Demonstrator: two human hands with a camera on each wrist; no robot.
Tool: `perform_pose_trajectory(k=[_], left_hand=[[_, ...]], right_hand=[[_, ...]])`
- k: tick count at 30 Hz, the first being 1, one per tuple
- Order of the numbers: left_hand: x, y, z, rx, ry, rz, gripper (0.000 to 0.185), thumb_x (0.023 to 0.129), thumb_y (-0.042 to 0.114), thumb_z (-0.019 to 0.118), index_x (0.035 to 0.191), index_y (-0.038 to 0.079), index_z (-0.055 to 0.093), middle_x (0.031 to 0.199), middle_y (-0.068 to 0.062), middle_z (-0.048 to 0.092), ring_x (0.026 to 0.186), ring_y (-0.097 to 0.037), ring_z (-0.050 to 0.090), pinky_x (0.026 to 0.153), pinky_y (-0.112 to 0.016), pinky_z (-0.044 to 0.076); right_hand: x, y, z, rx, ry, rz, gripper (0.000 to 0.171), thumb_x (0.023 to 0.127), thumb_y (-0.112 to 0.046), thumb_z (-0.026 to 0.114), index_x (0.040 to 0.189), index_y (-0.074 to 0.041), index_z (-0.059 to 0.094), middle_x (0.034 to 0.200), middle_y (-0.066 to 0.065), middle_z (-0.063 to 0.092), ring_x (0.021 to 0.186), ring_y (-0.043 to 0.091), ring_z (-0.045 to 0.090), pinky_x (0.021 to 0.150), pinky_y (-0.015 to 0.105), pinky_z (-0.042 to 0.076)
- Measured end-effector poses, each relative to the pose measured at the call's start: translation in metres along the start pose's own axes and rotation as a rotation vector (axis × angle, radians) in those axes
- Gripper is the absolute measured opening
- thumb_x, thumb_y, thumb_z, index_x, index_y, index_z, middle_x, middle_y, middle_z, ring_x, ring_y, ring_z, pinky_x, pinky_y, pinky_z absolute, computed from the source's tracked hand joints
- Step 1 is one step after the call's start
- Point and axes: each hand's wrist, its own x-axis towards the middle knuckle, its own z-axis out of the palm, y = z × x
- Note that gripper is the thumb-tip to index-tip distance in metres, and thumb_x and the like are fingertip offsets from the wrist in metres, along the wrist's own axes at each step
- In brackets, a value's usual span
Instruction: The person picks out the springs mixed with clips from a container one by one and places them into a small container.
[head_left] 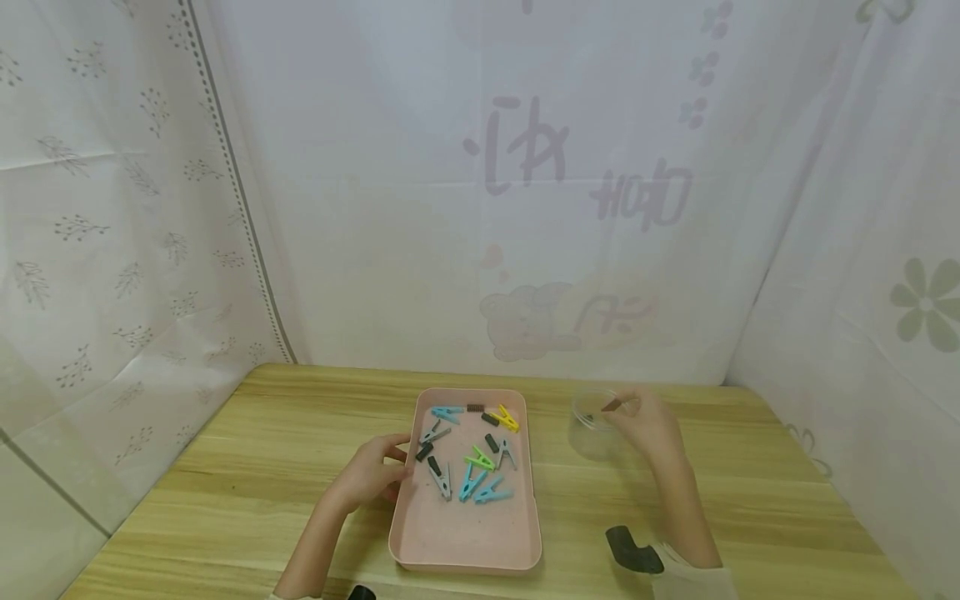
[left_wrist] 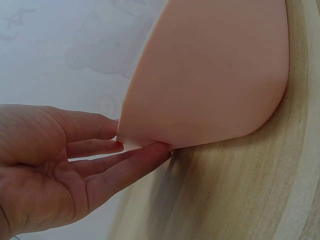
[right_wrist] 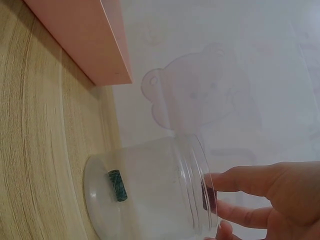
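- Tray: pink, rectangular with rounded corners, lying on the wooden table with its long side running away from the person.
- Clear jar: transparent plastic, upright on the table just right of the tray's far end; the right wrist view shows one small dark piece lying on its bottom.
- Left hand: rests against the tray's left rim, fingers fairly straight and touching the pink edge from outside; nothing is clasped in it.
- Right hand: held at the jar's mouth, thumb and fingertips pinched on a small dark clip right at the rim.
- Clothespins: scattered loose across the tray's far half, among them a yellow one near the far right corner, a blue one at far left, a green one in the middle, a grey one nearer the left hand, and two more blue ones closest to the person.
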Motion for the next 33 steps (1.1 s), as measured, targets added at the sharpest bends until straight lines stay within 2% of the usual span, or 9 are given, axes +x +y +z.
perform_pose_trajectory(k=[3, 8, 18, 22, 26, 30, 33], left_hand=[[-0.0002, -0.0001, -0.0001, 0.006, -0.002, 0.008, 0.058, 0.095, -0.007, 0.063, 0.149, -0.018, 0.044, 0.120, -0.035, 0.064, 0.086, -0.032, 0.074, 0.065, -0.044, 0.066], [-0.0008, -0.0002, -0.0004, 0.014, -0.003, 0.022, 0.058, 0.094, -0.007, 0.063, 0.149, -0.017, 0.045, 0.118, -0.034, 0.066, 0.084, -0.033, 0.075, 0.064, -0.044, 0.065], [-0.0008, -0.0005, -0.0005, 0.007, -0.005, 0.015, 0.059, 0.094, -0.006, 0.063, 0.149, -0.017, 0.045, 0.117, -0.032, 0.066, 0.084, -0.033, 0.075, 0.065, -0.044, 0.066], [-0.0009, 0.0000, -0.0003, 0.015, 0.002, 0.010, 0.059, 0.094, -0.006, 0.064, 0.149, -0.017, 0.045, 0.116, -0.031, 0.066, 0.085, -0.032, 0.075, 0.065, -0.044, 0.066], [-0.0014, 0.0006, -0.0002, 0.018, 0.011, 0.004, 0.059, 0.094, -0.005, 0.064, 0.148, -0.017, 0.046, 0.116, -0.031, 0.066, 0.086, -0.032, 0.074, 0.066, -0.044, 0.066], [-0.0016, 0.0006, -0.0003, 0.012, 0.007, 0.008, 0.059, 0.093, -0.006, 0.064, 0.148, -0.018, 0.045, 0.116, -0.031, 0.066, 0.087, -0.033, 0.074, 0.066, -0.044, 0.066], [-0.0016, 0.0009, -0.0004, 0.008, 0.000, 0.012, 0.059, 0.094, -0.006, 0.064, 0.148, -0.018, 0.045, 0.117, -0.032, 0.065, 0.087, -0.033, 0.075, 0.066, -0.045, 0.066]], right_hand=[[0.0003, 0.0006, -0.0002, -0.008, -0.005, 0.006, 0.034, 0.098, -0.028, 0.071, 0.113, 0.002, 0.071, 0.152, 0.037, 0.047, 0.133, 0.057, 0.047, 0.097, 0.065, 0.047], [0.0008, 0.0020, -0.0003, -0.006, -0.017, 0.019, 0.038, 0.100, -0.029, 0.070, 0.120, 0.004, 0.068, 0.153, 0.039, 0.045, 0.138, 0.060, 0.042, 0.103, 0.071, 0.044], [0.0016, 0.0045, 0.0006, -0.003, -0.020, 0.013, 0.039, 0.101, -0.028, 0.069, 0.121, 0.005, 0.068, 0.153, 0.041, 0.043, 0.135, 0.060, 0.044, 0.099, 0.069, 0.047], [0.0018, 0.0056, 0.0014, -0.003, -0.010, 0.009, 0.039, 0.101, -0.028, 0.069, 0.121, 0.005, 0.069, 0.147, 0.041, 0.049, 0.117, 0.051, 0.056, 0.092, 0.062, 0.052], [0.0022, 0.0058, 0.0020, -0.004, -0.002, 0.012, 0.041, 0.100, -0.030, 0.070, 0.121, 0.005, 0.069, 0.145, 0.040, 0.051, 0.108, 0.042, 0.057, 0.088, 0.057, 0.053], [0.0013, 0.0054, 0.0017, 0.003, 0.000, 0.012, 0.052, 0.100, -0.030, 0.069, 0.132, 0.009, 0.063, 0.134, 0.038, 0.059, 0.107, 0.041, 0.062, 0.087, 0.055, 0.056], [0.0002, 0.0047, 0.0006, 0.003, 0.006, 0.005, 0.057, 0.100, -0.029, 0.068, 0.138, 0.012, 0.057, 0.119, 0.032, 0.067, 0.098, 0.036, 0.065, 0.080, 0.049, 0.058]])
